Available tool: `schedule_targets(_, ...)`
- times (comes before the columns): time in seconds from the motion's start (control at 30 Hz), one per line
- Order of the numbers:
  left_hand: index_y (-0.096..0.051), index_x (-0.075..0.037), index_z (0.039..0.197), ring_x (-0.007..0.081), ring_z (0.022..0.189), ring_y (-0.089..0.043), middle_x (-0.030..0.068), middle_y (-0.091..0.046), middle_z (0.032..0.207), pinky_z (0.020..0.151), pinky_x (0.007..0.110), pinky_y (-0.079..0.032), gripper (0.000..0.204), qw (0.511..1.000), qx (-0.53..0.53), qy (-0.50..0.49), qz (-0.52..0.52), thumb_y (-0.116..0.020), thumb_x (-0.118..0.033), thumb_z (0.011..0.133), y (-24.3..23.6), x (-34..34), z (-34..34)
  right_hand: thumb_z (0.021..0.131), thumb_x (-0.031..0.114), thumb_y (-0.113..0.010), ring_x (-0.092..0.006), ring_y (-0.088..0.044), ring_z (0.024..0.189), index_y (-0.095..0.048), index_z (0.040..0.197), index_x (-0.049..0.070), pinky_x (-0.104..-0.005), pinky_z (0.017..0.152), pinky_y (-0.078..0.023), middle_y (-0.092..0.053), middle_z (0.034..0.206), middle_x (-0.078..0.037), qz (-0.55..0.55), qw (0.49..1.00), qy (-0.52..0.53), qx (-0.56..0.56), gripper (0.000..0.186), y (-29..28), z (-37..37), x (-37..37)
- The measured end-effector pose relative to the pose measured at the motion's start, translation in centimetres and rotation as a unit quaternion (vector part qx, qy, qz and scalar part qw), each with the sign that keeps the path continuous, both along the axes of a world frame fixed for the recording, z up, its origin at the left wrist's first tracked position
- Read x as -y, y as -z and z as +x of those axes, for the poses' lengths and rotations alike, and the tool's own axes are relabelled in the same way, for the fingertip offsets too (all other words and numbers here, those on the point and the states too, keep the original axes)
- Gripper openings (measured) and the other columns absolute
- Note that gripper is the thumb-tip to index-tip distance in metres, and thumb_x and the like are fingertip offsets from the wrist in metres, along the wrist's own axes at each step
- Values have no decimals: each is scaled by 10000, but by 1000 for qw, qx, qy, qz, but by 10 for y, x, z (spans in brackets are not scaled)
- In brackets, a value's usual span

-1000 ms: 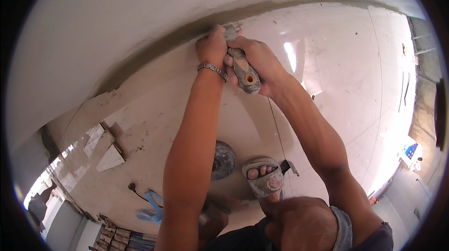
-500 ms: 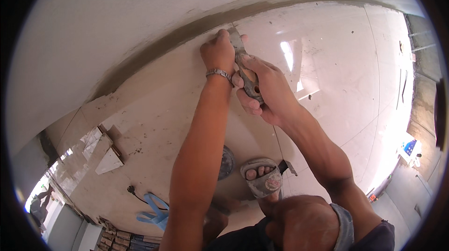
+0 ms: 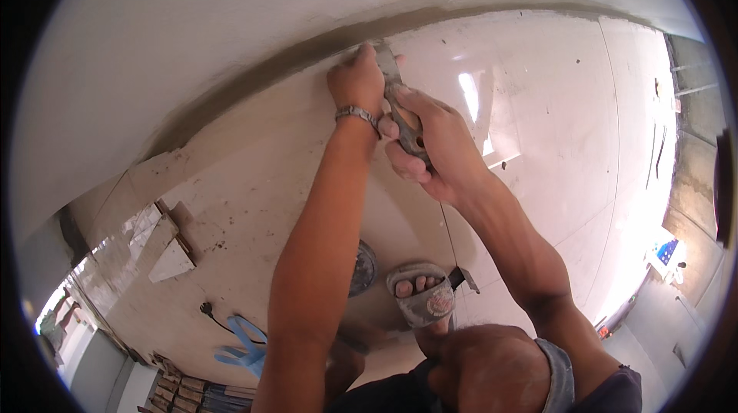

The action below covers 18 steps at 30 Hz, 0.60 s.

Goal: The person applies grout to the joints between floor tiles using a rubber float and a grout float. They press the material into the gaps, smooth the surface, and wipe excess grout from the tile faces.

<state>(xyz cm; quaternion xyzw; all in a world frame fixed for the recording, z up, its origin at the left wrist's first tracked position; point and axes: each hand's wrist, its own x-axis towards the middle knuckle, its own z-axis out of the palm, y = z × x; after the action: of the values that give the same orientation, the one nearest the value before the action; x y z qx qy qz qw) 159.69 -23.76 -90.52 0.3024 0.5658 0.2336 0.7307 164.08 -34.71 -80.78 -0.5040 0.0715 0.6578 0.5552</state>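
Observation:
My right hand [image 3: 440, 140] is wrapped round the worn handle of a putty knife [image 3: 391, 68], a flat metal blade with a hole near the handle's end. My left hand [image 3: 357, 82], with a metal bracelet on its wrist, is closed at the blade; a fingertip shows past the blade's right side. What the hidden fingers press on cannot be seen. The blade tip meets the damp grey mortar strip [image 3: 269, 68] along the foot of the pale wall [image 3: 184, 28]. Under both hands lies the dusty, light tiled floor [image 3: 538, 182].
Broken tile pieces [image 3: 174, 261] lie at the left. Nearer are a black plug [image 3: 206, 308], a blue strap [image 3: 247, 345] and stacked wooden pieces [image 3: 173, 394]. By my slippered foot [image 3: 425, 294] are a dark round object [image 3: 363, 268] and a black-handled tool [image 3: 464, 279].
The whole view has shifted slightly, with floor items a little further left. Both hands keep their hold on the putty knife, almost in the same spot at the wall's foot.

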Motion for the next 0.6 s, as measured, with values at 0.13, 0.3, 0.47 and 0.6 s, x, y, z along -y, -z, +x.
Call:
schedule_targets(0.13,-680,123,1009,222,714,-718,193,-764,934,618,353,-555,357,1000,1,-2,16,-489,-178,994,1,8,-2,1076,241,-405,-100,-370,405,-480,1008,61,-260,366,-262,-543,791,-52,-2,1000,-10,10,207,-1,0,7)
schedule_targets(0.3,-677,123,1006,245,730,-729,185,-754,947,592,359,-563,339,1000,5,-7,-2,-503,-167,979,-5,-3,-3,1075,248,-404,-101,-361,400,-474,1016,70,-261,367,-261,-541,791,-52,8,1000,-7,5,201,4,-1,-3)
schedule_targets(0.47,-665,130,959,250,719,-738,184,-764,931,614,373,-559,381,998,18,7,56,-469,-194,994,1,2,1,1073,254,-409,-102,-366,405,-468,998,79,-265,383,-277,-536,787,-50,-8,999,-22,33,200,-1,5,0)
schedule_targets(0.6,-679,113,937,236,671,-709,171,-769,867,611,372,-547,399,999,0,29,25,-467,-221,994,-5,-1,0,1068,265,-412,-111,-374,400,-470,1011,84,-271,384,-286,-528,778,-42,-5,1000,-14,26,198,8,3,1)
